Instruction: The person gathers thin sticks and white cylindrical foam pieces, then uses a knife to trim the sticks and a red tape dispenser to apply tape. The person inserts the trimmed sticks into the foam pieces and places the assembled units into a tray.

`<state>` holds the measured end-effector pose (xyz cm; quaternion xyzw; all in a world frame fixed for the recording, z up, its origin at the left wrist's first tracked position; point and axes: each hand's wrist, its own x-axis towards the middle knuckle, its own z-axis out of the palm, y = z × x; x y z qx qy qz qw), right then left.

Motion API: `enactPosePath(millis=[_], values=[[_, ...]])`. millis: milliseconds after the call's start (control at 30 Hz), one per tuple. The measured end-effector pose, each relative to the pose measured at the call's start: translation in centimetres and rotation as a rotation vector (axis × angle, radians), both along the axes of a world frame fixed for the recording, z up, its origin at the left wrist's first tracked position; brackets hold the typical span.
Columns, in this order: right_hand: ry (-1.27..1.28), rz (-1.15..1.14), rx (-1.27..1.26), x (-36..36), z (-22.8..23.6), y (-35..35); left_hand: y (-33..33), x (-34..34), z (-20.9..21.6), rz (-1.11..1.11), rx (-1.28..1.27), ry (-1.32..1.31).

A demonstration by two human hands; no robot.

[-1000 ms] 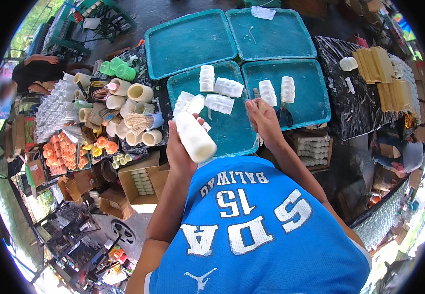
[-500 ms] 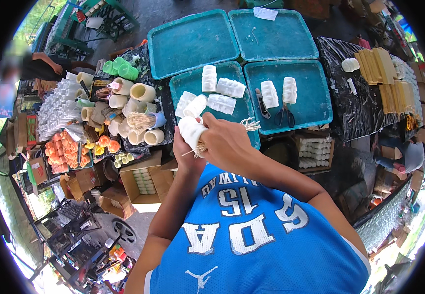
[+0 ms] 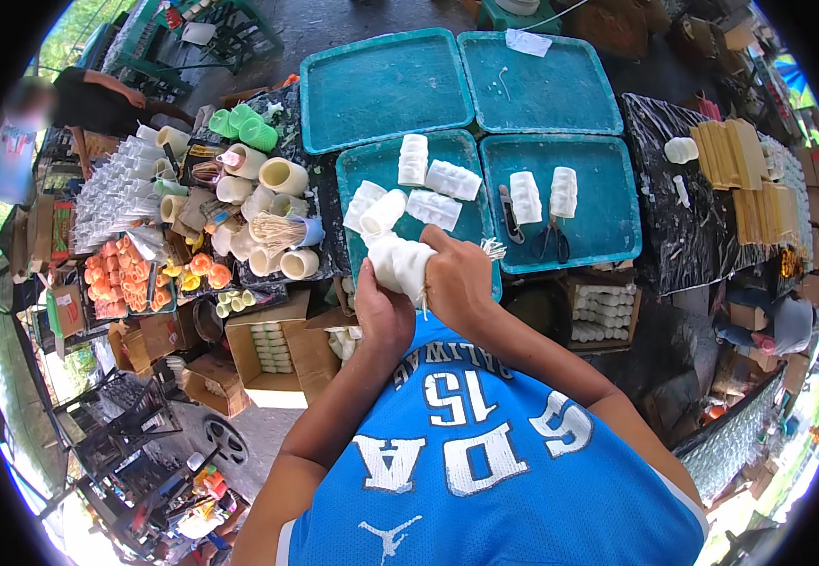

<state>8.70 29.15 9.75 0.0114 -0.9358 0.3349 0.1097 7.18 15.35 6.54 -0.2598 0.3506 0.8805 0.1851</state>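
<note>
My left hand is wrapped round the lower side of a white, lumpy pillar candle. The candle lies tilted sideways above the near edge of a teal tray. At its right end, my right hand is closed, its fingers against the candle. A bundle of pale wicks pokes out beyond the right hand, and thin ends hang below it; the middle is hidden in the grip. Several similar white candles lie in the tray, one candle just behind the held one.
The right tray bears two candles, scissors and a cutter. Two more trays adjoin behind. Left stand tube moulds and a cup of wicks. Yellowish slabs lie right. Another person is at far left.
The candle has turned from steeply tilted to nearly sideways. My right hand has shifted right and down to its end, and less of the wick bundle shows.
</note>
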Motion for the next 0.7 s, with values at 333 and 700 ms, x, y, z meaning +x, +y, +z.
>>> enactPosePath(millis=[333,700], values=[[0.066,0.069,-0.173,0.8,0.7,-0.3,-0.2,-0.6,1.0,-0.025,0.113,0.081],[0.112,-0.022,-0.710,3.1,-4.3,2.6,1.6,-1.8,2.3,0.042,-0.194,0.545]])
